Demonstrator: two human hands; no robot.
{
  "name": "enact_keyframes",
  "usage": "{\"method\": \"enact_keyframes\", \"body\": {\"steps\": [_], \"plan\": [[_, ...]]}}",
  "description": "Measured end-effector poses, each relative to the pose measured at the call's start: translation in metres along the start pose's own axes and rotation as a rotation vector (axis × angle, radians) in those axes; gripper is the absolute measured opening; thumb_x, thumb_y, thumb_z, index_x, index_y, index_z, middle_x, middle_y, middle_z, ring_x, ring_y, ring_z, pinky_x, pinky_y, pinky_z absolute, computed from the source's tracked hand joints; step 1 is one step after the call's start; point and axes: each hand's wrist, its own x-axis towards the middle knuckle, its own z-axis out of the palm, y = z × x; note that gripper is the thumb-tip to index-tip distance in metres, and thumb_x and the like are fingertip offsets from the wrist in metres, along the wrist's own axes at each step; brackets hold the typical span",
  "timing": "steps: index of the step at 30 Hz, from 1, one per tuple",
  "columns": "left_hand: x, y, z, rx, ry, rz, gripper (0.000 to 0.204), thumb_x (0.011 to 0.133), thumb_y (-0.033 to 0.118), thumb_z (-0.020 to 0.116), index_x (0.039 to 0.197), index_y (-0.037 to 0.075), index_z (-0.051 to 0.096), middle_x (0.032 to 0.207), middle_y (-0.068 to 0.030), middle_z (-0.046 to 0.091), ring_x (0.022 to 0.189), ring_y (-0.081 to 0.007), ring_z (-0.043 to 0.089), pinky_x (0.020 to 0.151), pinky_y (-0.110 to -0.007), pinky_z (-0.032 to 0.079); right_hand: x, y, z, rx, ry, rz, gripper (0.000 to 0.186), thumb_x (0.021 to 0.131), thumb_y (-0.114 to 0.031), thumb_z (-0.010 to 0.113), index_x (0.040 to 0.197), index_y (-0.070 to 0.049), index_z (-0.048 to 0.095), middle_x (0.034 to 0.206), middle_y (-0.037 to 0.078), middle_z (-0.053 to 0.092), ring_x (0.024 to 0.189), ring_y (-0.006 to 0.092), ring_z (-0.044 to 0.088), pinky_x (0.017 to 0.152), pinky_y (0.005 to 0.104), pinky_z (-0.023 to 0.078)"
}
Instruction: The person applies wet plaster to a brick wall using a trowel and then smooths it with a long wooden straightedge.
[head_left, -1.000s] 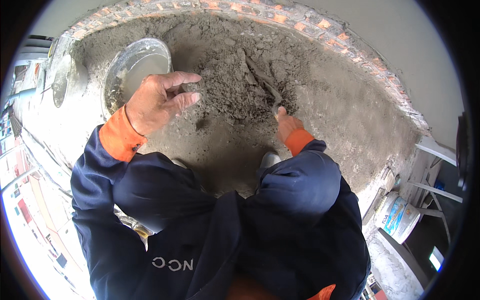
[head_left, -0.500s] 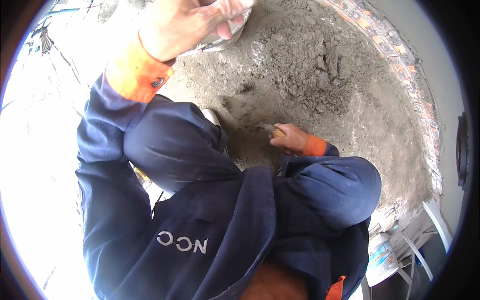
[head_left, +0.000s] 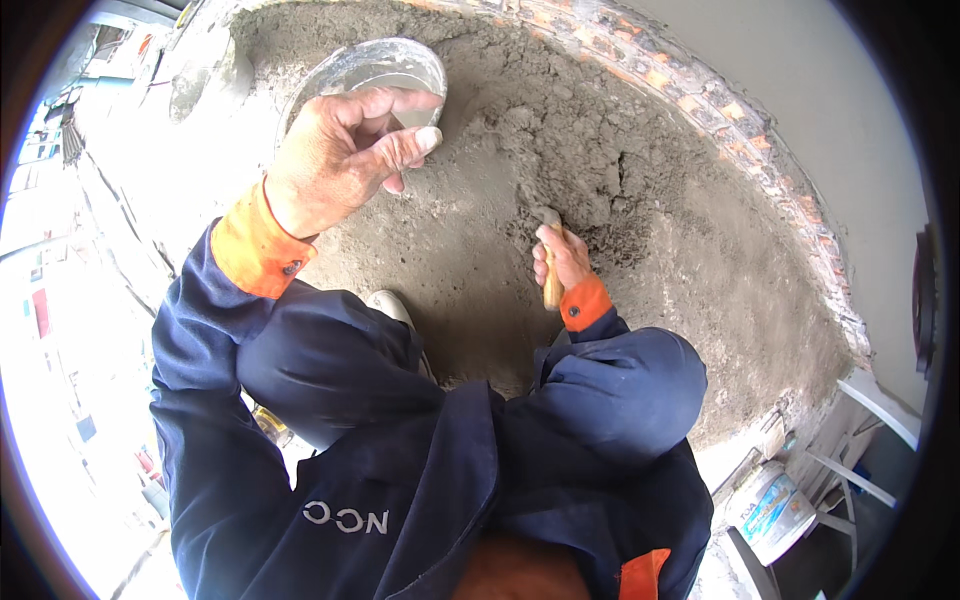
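My left hand (head_left: pixel 345 150) hovers over the near edge of a round, mortar-smeared bucket (head_left: pixel 425 62). Its thumb and forefinger are stretched apart with nothing between them, and the other fingers are bent. In my right hand (head_left: pixel 566 257) is a trowel by its wooden handle (head_left: pixel 552 292). Its metal neck points away from me, and the blade is hard to make out against the grey wet mortar (head_left: pixel 590 165). That mortar lies as a lumpy, cracked heap beyond my right hand. A greyish liquid or paste shows inside the bucket.
A low, curved brick edge (head_left: pixel 690 100) bounds the mortar along the far and right sides, beside a smooth grey wall (head_left: pixel 800 90). One pale shoe (head_left: pixel 390 305) rests on the mortar-covered floor. A white pail (head_left: pixel 775 515) and white metal legs (head_left: pixel 850 480) stand at lower right.
The view has shifted, bringing more of the bucket in. My right hand has moved the trowel from the thin mortar near my shoe to the lumpy heap. My left hand's fingers are farther apart.
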Motion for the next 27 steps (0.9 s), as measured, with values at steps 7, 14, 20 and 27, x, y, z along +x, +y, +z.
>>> {"method": "enact_keyframes", "body": {"steps": [7,14,20,27], "plan": [[0.003,-0.010,-0.013,-0.100,0.032,-0.025,0.037,0.086,0.020,0.065,0.117,0.001,0.058,0.077,-0.0042,0.061,0.062,-0.0081,0.056,0.057,-0.021,0.048,-0.036,-0.012,-0.042,0.336,-0.138,-0.119,0.027,0.095,-0.036,0.042,0.101,-0.011,0.048,0.066,0.001,0.046,0.046,0.0112,0.045,0.039,0.0273,0.041],[0.015,-0.011,-0.015,-0.155,0.016,-0.070,0.037,0.086,0.018,0.064,0.118,-0.001,0.057,0.080,-0.0069,0.063,0.064,-0.0088,0.057,0.057,-0.021,0.049,-0.041,-0.013,0.003,0.072,-0.237,-0.035,0.024,0.091,-0.033,0.048,0.090,-0.010,0.045,0.061,0.002,0.046,0.043,0.0113,0.045,0.036,0.0269,0.041],[0.009,-0.005,-0.009,-0.129,0.002,-0.058,0.039,0.087,0.017,0.063,0.119,-0.002,0.054,0.076,-0.0073,0.063,0.062,-0.0092,0.057,0.056,-0.022,0.049,0.043,0.005,0.078,-0.334,-0.158,0.254,0.028,0.085,-0.034,0.062,0.090,-0.012,0.046,0.063,0.001,0.049,0.044,0.0115,0.048,0.039,0.0294,0.044],[0.009,-0.004,-0.002,-0.099,-0.033,-0.036,0.039,0.087,0.016,0.063,0.120,-0.004,0.053,0.078,-0.0101,0.063,0.063,-0.0115,0.058,0.056,-0.023,0.049,0.115,-0.008,0.073,-0.012,0.119,-0.089,0.029,0.086,-0.036,0.062,0.088,-0.011,0.046,0.064,0.001,0.051,0.044,0.0133,0.049,0.037,0.0303,0.043]]}}
